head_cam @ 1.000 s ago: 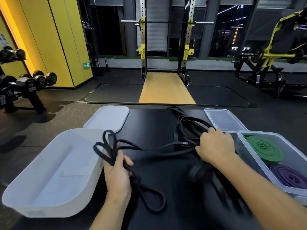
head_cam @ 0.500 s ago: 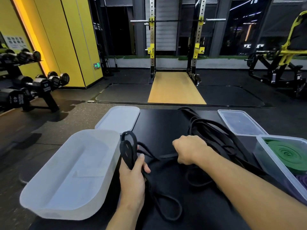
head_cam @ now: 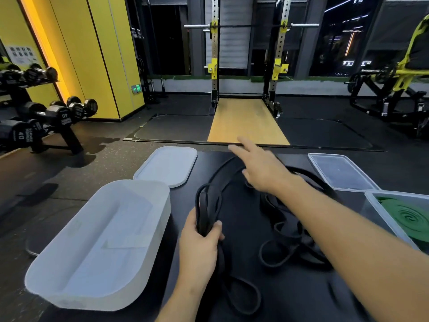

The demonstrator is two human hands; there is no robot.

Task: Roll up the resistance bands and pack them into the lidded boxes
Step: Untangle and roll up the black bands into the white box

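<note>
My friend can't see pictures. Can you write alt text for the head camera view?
A left hand grips a bunch of black bands over a black table, while the open right hand reaches forward. An open white box sits left; a clear box at right holds a rolled green band.

Dim gym (head_cam: 248, 122) — yellow wall (head_cam: 92, 54), dumbbells (head_cam: 58, 112)

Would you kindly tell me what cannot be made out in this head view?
All in the head view:
1. Clear box: cut off by the right edge, so anything beyond the green band is unseen.
2. Black bands: tangled, partly hidden under the right forearm; their number is unclear.
3. Right hand: blurred by motion; whether it touches a band is unclear.
</note>
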